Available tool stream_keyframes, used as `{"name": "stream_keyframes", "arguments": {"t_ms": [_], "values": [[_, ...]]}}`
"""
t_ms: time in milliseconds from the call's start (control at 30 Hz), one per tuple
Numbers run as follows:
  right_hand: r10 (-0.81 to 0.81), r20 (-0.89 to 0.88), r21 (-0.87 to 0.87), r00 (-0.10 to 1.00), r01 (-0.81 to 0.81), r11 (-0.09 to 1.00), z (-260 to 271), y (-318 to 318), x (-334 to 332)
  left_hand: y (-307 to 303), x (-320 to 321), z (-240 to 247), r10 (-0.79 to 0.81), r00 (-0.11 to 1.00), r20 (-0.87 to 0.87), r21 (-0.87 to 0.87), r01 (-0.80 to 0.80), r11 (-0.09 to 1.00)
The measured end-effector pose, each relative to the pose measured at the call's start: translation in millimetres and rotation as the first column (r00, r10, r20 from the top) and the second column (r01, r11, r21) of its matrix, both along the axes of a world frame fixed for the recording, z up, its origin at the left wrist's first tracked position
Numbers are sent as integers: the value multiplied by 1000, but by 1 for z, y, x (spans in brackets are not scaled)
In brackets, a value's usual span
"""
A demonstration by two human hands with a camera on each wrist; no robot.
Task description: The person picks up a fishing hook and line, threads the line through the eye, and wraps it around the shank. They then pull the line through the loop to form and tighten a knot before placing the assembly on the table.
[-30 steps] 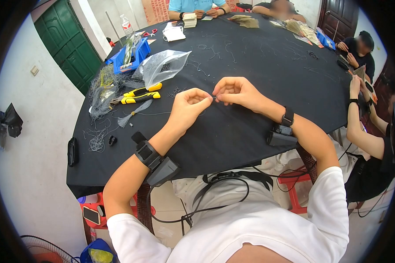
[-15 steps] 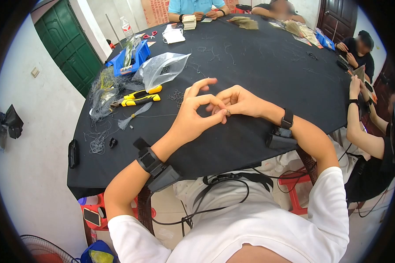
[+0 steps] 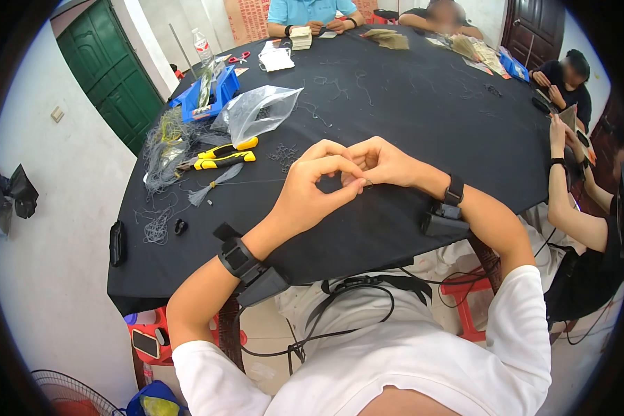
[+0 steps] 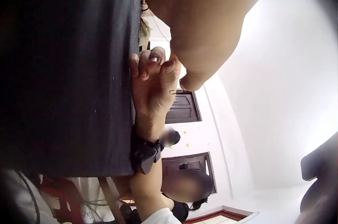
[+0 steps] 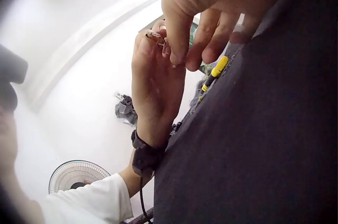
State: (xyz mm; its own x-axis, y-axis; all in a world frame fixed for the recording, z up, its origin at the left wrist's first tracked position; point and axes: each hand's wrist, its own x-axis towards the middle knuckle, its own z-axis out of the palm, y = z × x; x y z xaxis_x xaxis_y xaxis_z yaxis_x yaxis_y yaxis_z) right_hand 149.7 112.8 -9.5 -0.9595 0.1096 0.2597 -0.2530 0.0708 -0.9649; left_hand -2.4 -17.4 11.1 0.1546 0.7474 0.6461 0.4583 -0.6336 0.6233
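Note:
Above the dark tablecloth (image 3: 423, 125) the two hands meet at their fingertips. Thumb and index finger of the left hand (image 3: 310, 187) form a ring and pinch a small dark hook (image 4: 172, 92), also visible in the right wrist view as a small hook (image 5: 152, 34). The right hand (image 3: 390, 165) has its fingers curled against the left fingertips, pinching a thin line; the exact contact is partly hidden. This pale line (image 3: 256, 182) runs to the left hand from a tied grey bundle of strands (image 3: 218, 177).
Yellow-black pliers (image 3: 223, 161), tangled line (image 3: 163, 149), a clear bag (image 3: 260, 114) and a blue tray (image 3: 222, 93) lie left of the hands. A pile of small hooks (image 3: 283, 155) is beside the left hand. Other people sit around the far and right edges.
Both hands have drawn closer together and slightly toward the body, from fingertips barely meeting to overlapping. The left hand's raised outer fingers have come down since half a second ago.

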Motion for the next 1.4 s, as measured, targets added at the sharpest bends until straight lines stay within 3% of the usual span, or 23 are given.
{"name": "stream_keyframes", "arguments": {"t_ms": [100,200,300,400,500,600,700,800,933,1233,1400], "values": [[8,2,-10,1000,-8,1000,0,0,0,2,-1,-3,9,1000,-15,28,-9,1000],[36,27,7,999,-36,999,2,-3,2,0,-1,-2,10,1000,-7,-28,-10,1000],[-34,49,87,998,30,996,-2,2,0,-9,3,9,2,999,38,-141,3,990],[-94,84,17,992,93,996,2,1,2,2,-1,-2,-23,999,-47,56,26,998],[-115,58,26,992,113,993,2,1,2,-2,1,1,-37,998,-53,-11,37,999],[20,23,13,1000,-20,1000,4,-5,2,-3,-1,2,5,997,-73,-27,-7,1000],[8,58,27,998,-9,1000,9,-8,3,-3,-1,1,41,997,-65,-35,-44,998],[0,53,43,999,-3,999,9,-7,3,-4,1,0,36,998,48,-99,-31,995],[-21,42,41,999,19,999,6,-5,2,-2,0,1,86,995,-44,53,-84,995],[-448,14,128,894,443,888,17,-2,3,1,-1,-5,-69,997,-38,-73,66,995],[-678,-137,203,722,690,695,27,23,12,-4,1,1,-119,990,-75,-164,106,981]]}}
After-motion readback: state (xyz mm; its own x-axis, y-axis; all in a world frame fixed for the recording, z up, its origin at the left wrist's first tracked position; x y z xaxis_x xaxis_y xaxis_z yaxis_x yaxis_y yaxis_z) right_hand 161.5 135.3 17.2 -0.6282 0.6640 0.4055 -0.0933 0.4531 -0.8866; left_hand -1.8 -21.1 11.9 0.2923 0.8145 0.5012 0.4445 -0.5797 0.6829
